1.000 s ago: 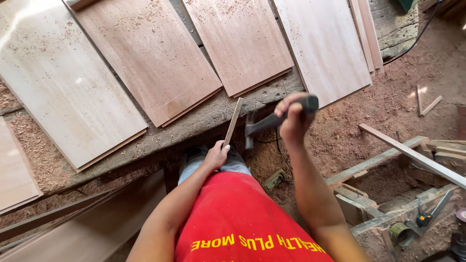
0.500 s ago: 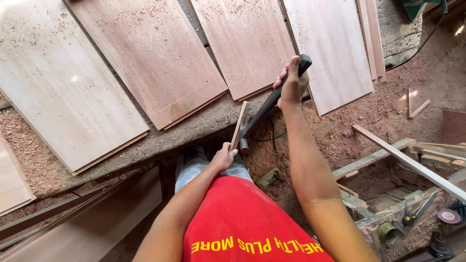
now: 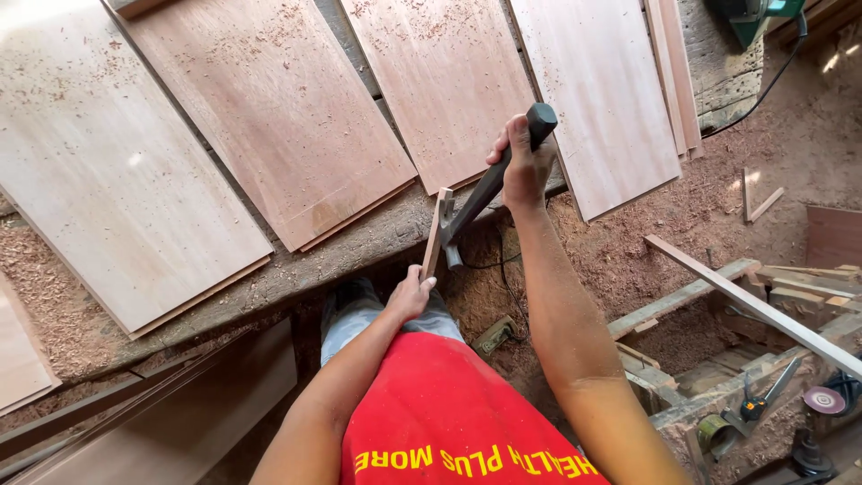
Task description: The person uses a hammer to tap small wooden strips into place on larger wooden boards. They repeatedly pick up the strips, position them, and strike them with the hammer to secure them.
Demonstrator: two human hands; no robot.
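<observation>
basically right hand [image 3: 523, 171] is clenched near the butt of the dark hammer [image 3: 489, 186] at frame centre, head-heavy and rigid, while left hand [image 3: 411, 295] pinches the low end of a thin, light, splinter-prone wood strip [image 3: 435, 235], its top touching the head.

Hammer brought down onto the strip

My right hand [image 3: 523, 166] has swung the hammer [image 3: 489, 186] lower — its head now meets the top of the wooden strip [image 3: 435, 235], which stood clear before.
</observation>
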